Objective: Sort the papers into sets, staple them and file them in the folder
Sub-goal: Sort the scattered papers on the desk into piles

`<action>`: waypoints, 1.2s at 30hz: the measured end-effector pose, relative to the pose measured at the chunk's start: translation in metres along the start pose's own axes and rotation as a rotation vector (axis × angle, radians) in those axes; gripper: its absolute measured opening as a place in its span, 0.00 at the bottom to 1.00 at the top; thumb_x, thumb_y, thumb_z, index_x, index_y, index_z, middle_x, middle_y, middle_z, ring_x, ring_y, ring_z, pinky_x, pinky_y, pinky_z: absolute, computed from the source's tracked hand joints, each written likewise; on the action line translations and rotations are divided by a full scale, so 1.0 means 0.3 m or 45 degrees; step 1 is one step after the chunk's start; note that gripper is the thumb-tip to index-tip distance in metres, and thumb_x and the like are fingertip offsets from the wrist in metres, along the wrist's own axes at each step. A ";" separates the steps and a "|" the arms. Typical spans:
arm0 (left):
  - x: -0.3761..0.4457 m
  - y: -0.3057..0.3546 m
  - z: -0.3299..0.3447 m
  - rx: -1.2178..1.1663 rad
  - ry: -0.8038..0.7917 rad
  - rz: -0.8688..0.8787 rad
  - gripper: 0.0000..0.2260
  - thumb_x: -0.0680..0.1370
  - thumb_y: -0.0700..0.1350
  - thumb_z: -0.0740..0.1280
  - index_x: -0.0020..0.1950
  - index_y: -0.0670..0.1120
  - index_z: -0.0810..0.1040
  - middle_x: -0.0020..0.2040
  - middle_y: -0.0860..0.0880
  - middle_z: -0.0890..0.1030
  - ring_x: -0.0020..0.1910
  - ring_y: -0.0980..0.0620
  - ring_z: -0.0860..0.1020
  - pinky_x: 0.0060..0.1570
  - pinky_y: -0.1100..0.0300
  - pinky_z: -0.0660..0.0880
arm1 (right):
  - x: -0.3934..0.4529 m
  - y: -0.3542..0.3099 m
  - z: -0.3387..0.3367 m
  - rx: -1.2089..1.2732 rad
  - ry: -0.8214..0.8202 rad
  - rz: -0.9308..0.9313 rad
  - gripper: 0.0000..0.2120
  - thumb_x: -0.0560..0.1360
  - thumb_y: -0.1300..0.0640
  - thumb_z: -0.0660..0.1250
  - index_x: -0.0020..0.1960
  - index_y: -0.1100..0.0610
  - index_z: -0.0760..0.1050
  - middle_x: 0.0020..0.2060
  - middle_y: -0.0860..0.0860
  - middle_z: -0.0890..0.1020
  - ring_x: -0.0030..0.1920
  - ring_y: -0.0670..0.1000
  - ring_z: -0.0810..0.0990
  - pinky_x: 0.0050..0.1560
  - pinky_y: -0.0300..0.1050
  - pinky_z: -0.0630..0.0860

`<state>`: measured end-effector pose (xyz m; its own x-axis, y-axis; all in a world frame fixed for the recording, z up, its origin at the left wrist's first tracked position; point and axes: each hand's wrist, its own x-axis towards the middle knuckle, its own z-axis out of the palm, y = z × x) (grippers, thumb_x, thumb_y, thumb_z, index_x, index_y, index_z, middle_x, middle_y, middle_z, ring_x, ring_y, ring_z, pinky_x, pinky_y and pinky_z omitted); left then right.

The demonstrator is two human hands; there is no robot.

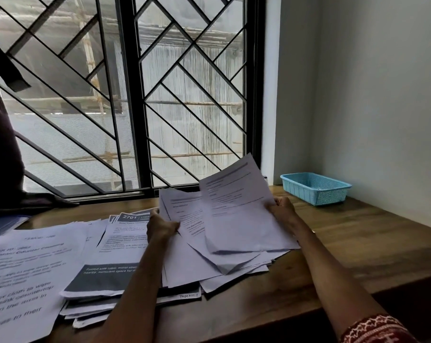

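While a red-and-white patterned sleeve (376,329) shows at the near right edge, both bare forearms reach forward over the brown wooden table (358,243). Nearest on the left lies a large white printed sheet (24,280) with bold text, and beside it a loose pile of white papers with dark grey bands (98,283), overlapping one another on the table. Farther in, the left hand (162,227) holds a fanned sheaf of white printed pages (189,243), its fingers curled round the sheaf's left edge. The right hand (282,209) pinches the right edge of a single white printed page (236,209), fingers curled, lifting it tilted above the sheaf. Beyond, near the right wall, a light blue plastic mesh basket (316,188) stands on the table. A blue folder corner (4,225) peeks in at the far left. Behind everything a black-framed window with a diagonal metal grille (140,95) fills the back.
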<state>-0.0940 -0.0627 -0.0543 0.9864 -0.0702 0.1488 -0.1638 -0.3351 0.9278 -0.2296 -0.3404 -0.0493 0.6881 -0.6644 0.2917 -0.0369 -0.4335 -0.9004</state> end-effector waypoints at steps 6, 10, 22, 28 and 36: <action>0.017 -0.003 0.014 -0.001 -0.005 0.023 0.25 0.71 0.39 0.72 0.65 0.38 0.67 0.63 0.37 0.75 0.61 0.39 0.74 0.60 0.48 0.73 | 0.018 0.022 -0.012 -0.152 0.140 -0.028 0.10 0.75 0.58 0.67 0.50 0.64 0.79 0.45 0.59 0.82 0.44 0.53 0.77 0.44 0.43 0.70; 0.009 0.007 0.018 0.011 -0.029 0.052 0.32 0.70 0.54 0.73 0.66 0.38 0.68 0.62 0.38 0.75 0.61 0.40 0.74 0.57 0.52 0.72 | -0.036 -0.030 0.034 -0.103 -0.225 -0.085 0.06 0.75 0.65 0.66 0.51 0.60 0.77 0.44 0.55 0.79 0.44 0.50 0.76 0.39 0.37 0.72; 0.036 -0.012 -0.060 0.299 -0.107 -0.080 0.33 0.64 0.41 0.78 0.63 0.39 0.65 0.58 0.40 0.76 0.58 0.39 0.75 0.57 0.48 0.74 | -0.035 0.010 -0.037 -1.129 0.137 0.343 0.36 0.67 0.37 0.71 0.66 0.57 0.65 0.65 0.59 0.70 0.65 0.59 0.68 0.63 0.51 0.64; 0.050 -0.027 -0.045 0.319 -0.071 -0.056 0.32 0.60 0.43 0.78 0.59 0.41 0.69 0.55 0.41 0.79 0.52 0.39 0.79 0.53 0.45 0.77 | -0.008 0.026 -0.022 -1.013 0.121 0.297 0.27 0.67 0.42 0.73 0.59 0.57 0.73 0.58 0.54 0.77 0.61 0.56 0.74 0.62 0.52 0.65; 0.010 -0.009 -0.045 0.295 -0.040 -0.006 0.29 0.65 0.40 0.76 0.62 0.40 0.67 0.58 0.40 0.77 0.57 0.39 0.75 0.55 0.50 0.74 | -0.014 -0.010 -0.066 -0.561 0.759 0.122 0.10 0.76 0.61 0.60 0.56 0.60 0.75 0.55 0.62 0.78 0.55 0.62 0.77 0.53 0.52 0.73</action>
<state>-0.0903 -0.0492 -0.0517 0.9867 -0.0963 0.1308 -0.1622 -0.5418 0.8247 -0.2468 -0.3483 -0.0413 0.1620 -0.8746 0.4570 -0.4499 -0.4777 -0.7546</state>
